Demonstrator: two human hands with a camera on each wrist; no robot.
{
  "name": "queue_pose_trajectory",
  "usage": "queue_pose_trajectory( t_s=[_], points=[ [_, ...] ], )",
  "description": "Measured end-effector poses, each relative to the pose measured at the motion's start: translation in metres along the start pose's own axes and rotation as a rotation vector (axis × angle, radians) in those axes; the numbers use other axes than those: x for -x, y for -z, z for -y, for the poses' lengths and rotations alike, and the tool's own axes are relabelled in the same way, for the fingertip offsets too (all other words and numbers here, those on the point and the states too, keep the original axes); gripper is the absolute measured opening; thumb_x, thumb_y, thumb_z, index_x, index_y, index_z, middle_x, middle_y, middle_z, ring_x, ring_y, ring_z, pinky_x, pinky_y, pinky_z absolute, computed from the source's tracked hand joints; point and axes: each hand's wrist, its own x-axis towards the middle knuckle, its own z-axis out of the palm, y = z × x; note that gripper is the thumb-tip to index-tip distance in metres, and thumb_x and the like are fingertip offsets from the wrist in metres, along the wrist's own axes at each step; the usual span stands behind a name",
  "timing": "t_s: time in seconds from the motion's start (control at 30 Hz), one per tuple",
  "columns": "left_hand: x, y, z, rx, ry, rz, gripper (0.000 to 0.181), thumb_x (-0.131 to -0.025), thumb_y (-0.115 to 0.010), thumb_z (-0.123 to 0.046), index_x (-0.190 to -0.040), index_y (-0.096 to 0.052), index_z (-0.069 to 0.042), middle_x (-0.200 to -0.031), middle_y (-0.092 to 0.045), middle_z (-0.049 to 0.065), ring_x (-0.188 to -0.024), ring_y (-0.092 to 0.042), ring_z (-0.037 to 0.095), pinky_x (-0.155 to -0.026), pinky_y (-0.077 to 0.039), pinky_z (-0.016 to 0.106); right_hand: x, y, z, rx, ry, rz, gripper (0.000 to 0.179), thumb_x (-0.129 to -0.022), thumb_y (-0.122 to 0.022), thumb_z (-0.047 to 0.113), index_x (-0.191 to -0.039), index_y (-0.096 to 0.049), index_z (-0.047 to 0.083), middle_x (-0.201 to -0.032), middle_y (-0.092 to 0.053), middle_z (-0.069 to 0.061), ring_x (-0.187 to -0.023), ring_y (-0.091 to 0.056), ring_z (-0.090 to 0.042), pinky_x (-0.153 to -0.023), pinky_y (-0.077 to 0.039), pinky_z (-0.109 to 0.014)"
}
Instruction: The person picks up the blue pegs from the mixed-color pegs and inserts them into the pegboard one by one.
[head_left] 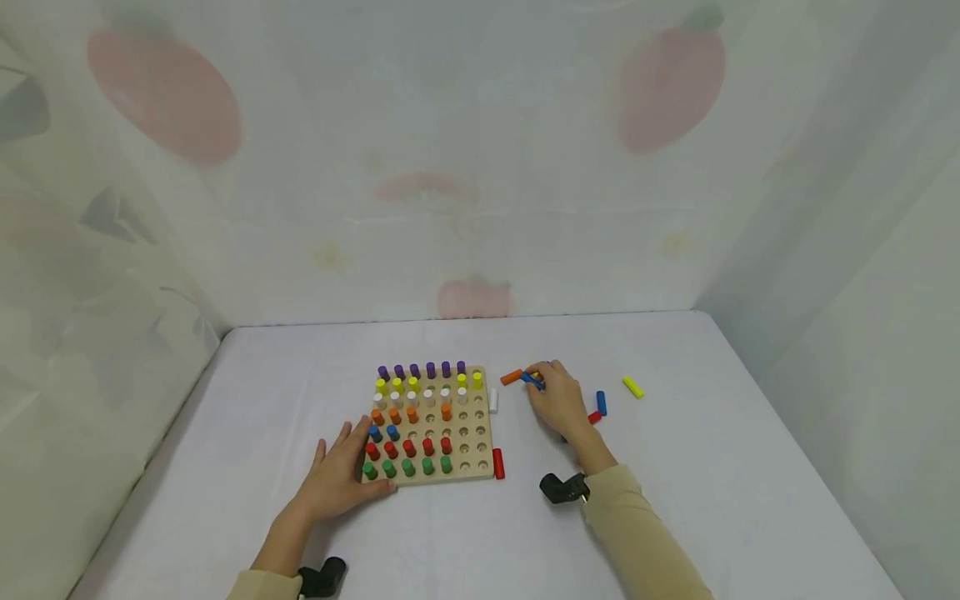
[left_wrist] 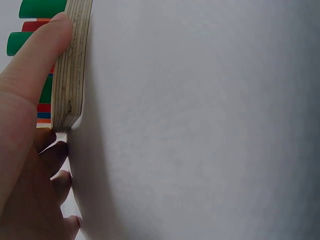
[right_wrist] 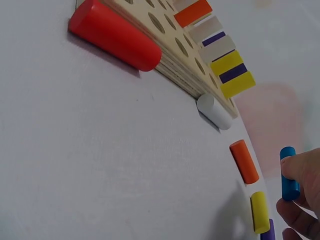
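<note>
Blue peg (right_wrist: 288, 187) pinched in the right hand (head_left: 561, 403) towards the far edge of the tabletop (head_left: 750, 483), left hand (head_left: 330, 485), fingers spread, bracing the pegboard's (head_left: 472, 457) near-left corner, and upright should seat it cleanest!

The left hand (head_left: 336, 482) lies at the near left corner of the board (head_left: 473, 457), back upward. Its thumb (left_wrist: 59, 32) stretches along the near edge, tip pressed to the side, while the other fingers fan out beside the left edge. The left arm (head_left: 283, 533) comes in from nearer than the board and to its left, the sleeve ending short of a bare wrist.

The right hand (head_left: 558, 402) is right of the board, beside its far part, pinching a blue peg (right_wrist: 289, 189) with the thumb. The right arm (head_left: 645, 533) slants in from the board's near right, also sleeved.
</note>
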Motion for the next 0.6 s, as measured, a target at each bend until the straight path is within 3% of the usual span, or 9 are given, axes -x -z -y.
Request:
queue_pose_trajectory(
  t_s=[0.4,0.6],
  points=[
    [0.000,0.000,0.000,0.009,-0.006,0.001,0.117,-0.060,-0.072,-0.066,-0.146,-0.021,-0.006,-0.149,-0.027,0.016,-0.138,-0.015,0.041,-0.104,-0.001,0.067,0.004,-0.002,0.015,-0.086,-0.031,0.083,0.022,-0.089,-0.061,0.018,-0.110,-0.062,0.016,-0.097,-0.063,-0.001,-0.085,-0.056,-0.015,-0.076,-0.051,-0.031],
    [0.000,0.000,0.000,0.010,-0.010,-0.003,0.116,-0.060,-0.072,-0.065,-0.146,-0.022,-0.006,-0.149,-0.028,0.017,-0.138,-0.015,0.041,-0.104,-0.002,0.068,0.005,-0.005,0.020,-0.090,0.044,0.079,0.021,-0.088,-0.062,0.017,-0.109,-0.062,0.014,-0.091,-0.063,-0.001,-0.078,-0.054,-0.012,-0.069,-0.049,-0.026]
  ],
)
